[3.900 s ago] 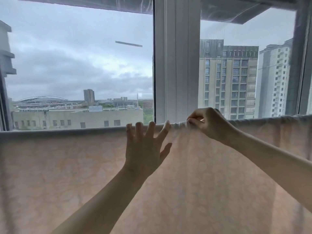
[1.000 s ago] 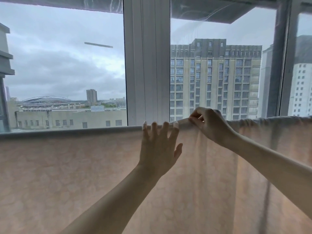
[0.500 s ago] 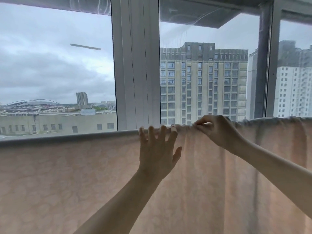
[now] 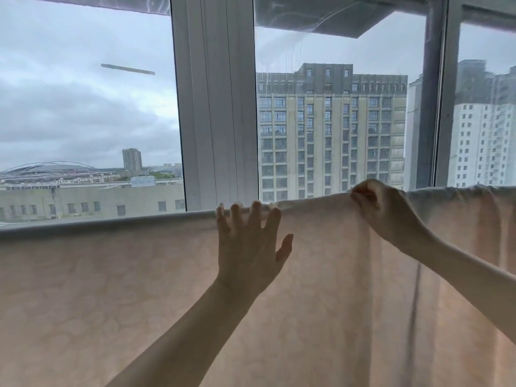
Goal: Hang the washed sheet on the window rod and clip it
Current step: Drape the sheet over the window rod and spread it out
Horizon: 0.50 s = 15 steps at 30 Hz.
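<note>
With the thin, pale pink patterned sheet [image 4: 139, 303] draped across mid-frame, I judge it limp and light, my left hand [image 4: 248, 255] pressing flat-fingered, my right hand [image 4: 385, 210] pinching its top fold.

White-framed window [image 4: 215, 107]; overcast sky, tower blocks [image 4: 331, 129].

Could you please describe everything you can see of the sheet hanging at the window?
The sheet is a thin, pale pink fabric with a faint mottled pattern, and daylight glows through it. It is draped over a horizontal line across the window, so its top fold runs the width of the view. Left of the hands it hangs smooth; on the right it gathers into vertical folds. The left hand rests flat against it with fingers spread, and the right hand pinches and lifts its top edge. No clips are visible.
</note>
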Each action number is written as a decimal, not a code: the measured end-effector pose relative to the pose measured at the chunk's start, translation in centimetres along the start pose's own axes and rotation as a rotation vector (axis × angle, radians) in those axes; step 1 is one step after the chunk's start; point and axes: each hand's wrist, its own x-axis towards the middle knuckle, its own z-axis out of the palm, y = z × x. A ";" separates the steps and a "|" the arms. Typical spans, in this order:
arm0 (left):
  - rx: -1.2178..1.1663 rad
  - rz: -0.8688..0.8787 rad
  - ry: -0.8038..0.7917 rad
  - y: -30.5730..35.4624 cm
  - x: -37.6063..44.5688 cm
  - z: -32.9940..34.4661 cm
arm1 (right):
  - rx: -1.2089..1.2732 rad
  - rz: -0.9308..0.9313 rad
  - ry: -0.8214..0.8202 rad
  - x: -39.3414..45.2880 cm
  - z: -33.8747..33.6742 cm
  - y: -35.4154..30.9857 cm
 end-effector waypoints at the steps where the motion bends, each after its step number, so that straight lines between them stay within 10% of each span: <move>1: 0.006 -0.003 -0.009 0.3 0.2 0.0 | -0.001 -0.009 0.000 0.1 -0.2 0.1; 15: 0.052 0.028 0.021 6.7 2.4 0.9 | 0.122 -0.051 -0.117 0.3 -1.5 1.0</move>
